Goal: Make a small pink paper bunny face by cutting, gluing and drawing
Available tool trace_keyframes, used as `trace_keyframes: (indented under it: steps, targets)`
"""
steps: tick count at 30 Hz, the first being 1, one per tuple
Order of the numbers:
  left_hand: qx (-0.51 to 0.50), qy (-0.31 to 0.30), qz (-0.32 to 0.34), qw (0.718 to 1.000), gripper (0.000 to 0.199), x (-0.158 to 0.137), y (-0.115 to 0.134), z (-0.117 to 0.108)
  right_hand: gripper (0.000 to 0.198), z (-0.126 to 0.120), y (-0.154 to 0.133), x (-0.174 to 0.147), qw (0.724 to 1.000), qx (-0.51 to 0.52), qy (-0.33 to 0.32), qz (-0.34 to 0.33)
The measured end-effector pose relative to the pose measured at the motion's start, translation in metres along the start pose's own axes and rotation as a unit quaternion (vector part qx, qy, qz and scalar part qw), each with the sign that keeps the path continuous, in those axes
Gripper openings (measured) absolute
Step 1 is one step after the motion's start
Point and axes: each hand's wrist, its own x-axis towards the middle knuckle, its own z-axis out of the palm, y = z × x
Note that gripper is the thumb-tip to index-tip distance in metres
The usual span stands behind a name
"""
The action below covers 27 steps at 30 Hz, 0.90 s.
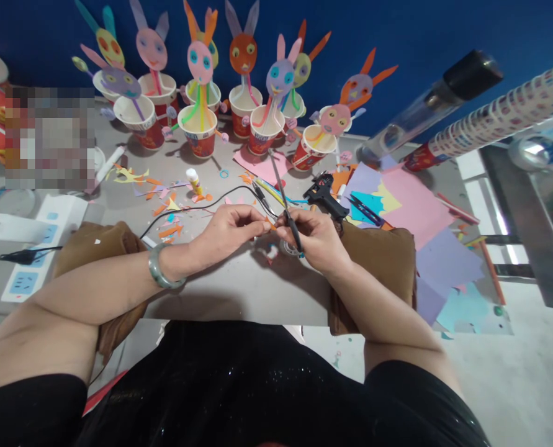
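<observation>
Over the grey tabletop [257, 298], the right hand [320, 241] grips black-handled metal scissors [284, 198], long axis and tips pointing away toward illegibly lettered red paper cups [198, 141]; the left hand [224, 234] pinches a small orange paper piece [272, 226].

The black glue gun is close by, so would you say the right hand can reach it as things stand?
Probably yes: the black glue gun lies just beyond the right hand, with nothing standing between them, though the scissors in that hand might need putting down first.
</observation>
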Motion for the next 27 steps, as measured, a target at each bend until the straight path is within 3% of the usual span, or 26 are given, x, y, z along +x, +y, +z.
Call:
trace_keyframes:
  steps: [12, 18, 23, 27]
  targets:
    - [-0.042, 0.0, -0.023, 0.999, 0.014, 0.002, -0.008, 0.002, 0.03, 0.0, 0.003, 0.001, 1.0, 0.011, 0.005, 0.017]
    - [-0.06, -0.032, -0.057, 0.996, 0.013, 0.003, -0.009, 0.0, 0.034, -0.001, 0.001, 0.001, 1.0, -0.007, -0.013, 0.015]
    - [-0.037, -0.032, -0.042, 0.998, 0.018, 0.002, -0.007, 0.0, 0.04, -0.001, 0.001, 0.001, 0.999, -0.007, -0.029, 0.019]
    - [-0.026, -0.021, -0.02, 0.999, 0.018, 0.001, -0.004, -0.002, 0.043, -0.004, 0.001, 0.003, 1.0, 0.001, -0.004, 0.011]
